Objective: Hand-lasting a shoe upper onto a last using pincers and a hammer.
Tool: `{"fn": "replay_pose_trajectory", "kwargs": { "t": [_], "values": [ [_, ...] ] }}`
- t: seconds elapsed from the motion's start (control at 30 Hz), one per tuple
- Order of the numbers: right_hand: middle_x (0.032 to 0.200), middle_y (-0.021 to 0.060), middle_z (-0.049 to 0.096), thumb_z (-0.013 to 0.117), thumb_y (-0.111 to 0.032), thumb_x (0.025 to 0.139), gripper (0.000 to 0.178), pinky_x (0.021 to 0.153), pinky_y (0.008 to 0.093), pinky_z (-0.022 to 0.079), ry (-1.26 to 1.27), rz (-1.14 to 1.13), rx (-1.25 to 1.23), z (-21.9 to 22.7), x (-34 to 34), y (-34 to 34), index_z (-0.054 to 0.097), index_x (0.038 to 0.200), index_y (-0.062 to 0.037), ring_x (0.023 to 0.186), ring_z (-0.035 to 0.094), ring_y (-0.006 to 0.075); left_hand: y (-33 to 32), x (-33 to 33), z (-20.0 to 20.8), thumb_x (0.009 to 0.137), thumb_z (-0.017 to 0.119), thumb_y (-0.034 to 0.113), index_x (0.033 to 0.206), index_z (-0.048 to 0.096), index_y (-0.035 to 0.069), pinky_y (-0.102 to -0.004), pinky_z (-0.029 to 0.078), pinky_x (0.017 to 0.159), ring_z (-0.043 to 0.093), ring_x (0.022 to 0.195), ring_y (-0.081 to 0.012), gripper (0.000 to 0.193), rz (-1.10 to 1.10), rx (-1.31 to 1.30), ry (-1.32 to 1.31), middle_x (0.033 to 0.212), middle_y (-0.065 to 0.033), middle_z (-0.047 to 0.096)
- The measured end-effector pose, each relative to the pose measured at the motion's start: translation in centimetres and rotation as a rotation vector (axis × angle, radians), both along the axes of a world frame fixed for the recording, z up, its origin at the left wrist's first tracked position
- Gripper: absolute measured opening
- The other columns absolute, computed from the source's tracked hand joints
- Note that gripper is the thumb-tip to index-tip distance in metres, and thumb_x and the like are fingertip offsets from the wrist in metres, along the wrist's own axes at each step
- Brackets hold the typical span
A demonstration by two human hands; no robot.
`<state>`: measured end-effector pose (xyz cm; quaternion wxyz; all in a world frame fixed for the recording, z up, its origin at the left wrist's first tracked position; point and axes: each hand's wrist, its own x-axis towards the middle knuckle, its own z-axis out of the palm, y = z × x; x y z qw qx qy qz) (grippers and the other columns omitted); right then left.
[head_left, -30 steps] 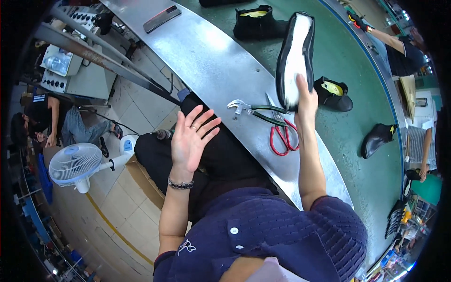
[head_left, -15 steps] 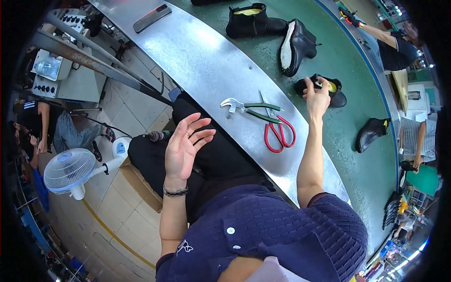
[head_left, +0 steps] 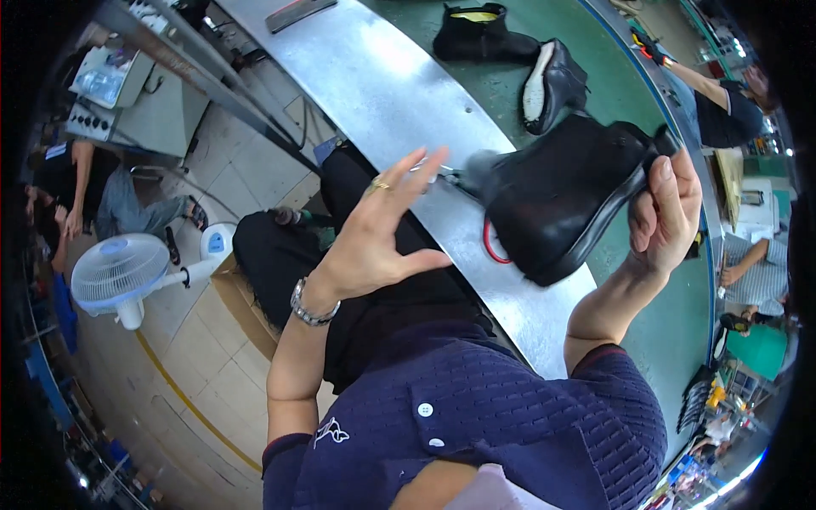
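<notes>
the right hand (head_left: pixel 667 212) gripped a black boot (head_left: pixel 561 200) by its heel at 2 o'clock above the surface (head_left: pixel 382 76); the left hand (head_left: pixel 382 234) hovered open, fingers spread, empty.

Shoe factory line, green conveyor belt (head_left: pixel 680 323) with metal edge (head_left: pixel 399 93) beyond hands, black boots (head_left: pixel 476 34) spaced along it, seated workers (head_left: pixel 722 102) alongside, floor fan (head_left: pixel 115 276) at left

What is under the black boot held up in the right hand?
Under the black boot, a red scissor handle shows on the steel bench edge. The blades are covered.
</notes>
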<state>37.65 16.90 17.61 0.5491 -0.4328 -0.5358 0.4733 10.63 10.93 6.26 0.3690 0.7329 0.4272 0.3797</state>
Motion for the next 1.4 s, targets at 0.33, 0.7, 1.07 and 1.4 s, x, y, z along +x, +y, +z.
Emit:
{"fn": "replay_pose_trajectory", "kwargs": {
  "t": [0.33,0.7,1.07,1.4],
  "values": [
    [0.048,-0.0035,0.051,0.070,-0.029,0.089,0.026,0.035,0.0166,0.030,0.013,0.825,-0.317,-5.9,-16.9,2.1,0.063,0.085,-0.0051,0.035,0.044,0.0034,-7.5,-4.7,-5.9,0.067,0.084,0.007,0.154,0.006,0.006,-0.0320,0.021,0.116,0.025,0.143,-0.0188,0.116,0.236,-0.044,-0.375,0.158,-0.0098,0.020],
    [0.071,0.0006,0.063,0.053,-0.032,0.100,0.035,0.055,0.0203,0.049,-0.305,0.770,-0.263,-12.1,-13.8,1.1,0.061,0.121,-0.0059,0.061,0.060,0.0063,-12.7,-4.5,-10.1,0.059,0.090,0.011,0.154,0.003,0.007,-0.0331,0.022,0.116,0.025,0.143,-0.0185,0.128,0.419,-0.237,-0.589,0.159,-0.0093,0.015],
    [0.126,0.0164,0.052,0.068,-0.013,0.085,0.051,0.100,0.0419,0.041,-1.354,0.362,0.233,-21.2,-3.1,-0.4,0.053,0.134,-0.0093,0.116,0.052,0.0324,-18.1,-7.3,-8.0,0.059,0.090,0.007,0.143,0.035,0.000,-0.0352,0.036,0.108,0.050,0.123,-0.0208,0.101,0.712,-0.392,-0.718,0.133,-0.0091,0.052],
    [0.108,0.0189,0.060,0.064,-0.013,0.087,0.042,0.092,0.0410,0.045,-1.288,0.459,0.101,-20.6,-3.0,2.7,0.057,0.127,-0.0045,0.102,0.058,0.0334,-15.6,-10.1,-5.1,0.081,0.076,0.032,0.134,0.045,-0.002,-0.0322,0.047,0.093,0.057,0.110,-0.0180,0.070,0.808,-0.970,-0.917,0.123,-0.0120,0.058]
  ]
}}
